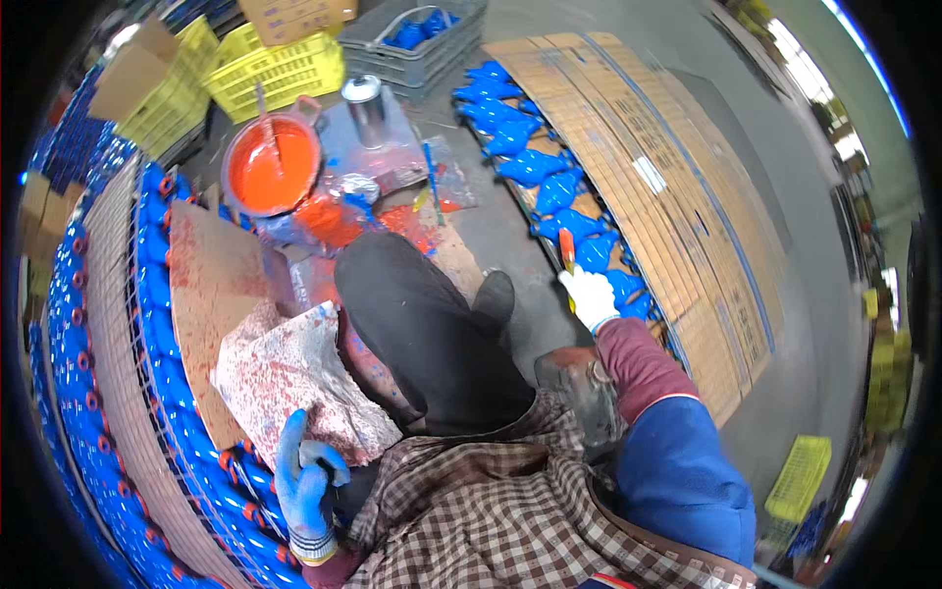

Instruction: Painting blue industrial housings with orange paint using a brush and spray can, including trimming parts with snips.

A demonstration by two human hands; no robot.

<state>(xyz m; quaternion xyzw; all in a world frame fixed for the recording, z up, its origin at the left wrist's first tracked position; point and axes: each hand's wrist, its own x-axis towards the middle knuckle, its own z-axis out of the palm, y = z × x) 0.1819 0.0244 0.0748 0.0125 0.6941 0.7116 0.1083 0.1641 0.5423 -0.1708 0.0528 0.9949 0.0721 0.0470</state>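
My right hand (590, 298), in a white glove, is closed round a paintbrush (567, 249) whose upper end is orange-red. The brush stands over a row of glossy blue castings (560, 189) laid along a cardboard-covered rack. My left hand (310, 479), in a blue glove with a white cuff, holds nothing; its index finger is stretched out and the others are partly bent. It is beside a paint-spattered whitish cloth (287, 378) draped over my left leg. A bowl of orange-red paint (272, 164), with a stick or brush in it, stands in front of me.
A metal can (366, 111) is on a paint-stained board right of the bowl. Yellow crates (274, 71) and a grey crate (416, 49) stand beyond. Racks of blue castings with red rings (101, 393) line the left. Flattened cardboard (687, 226) lies to the right.
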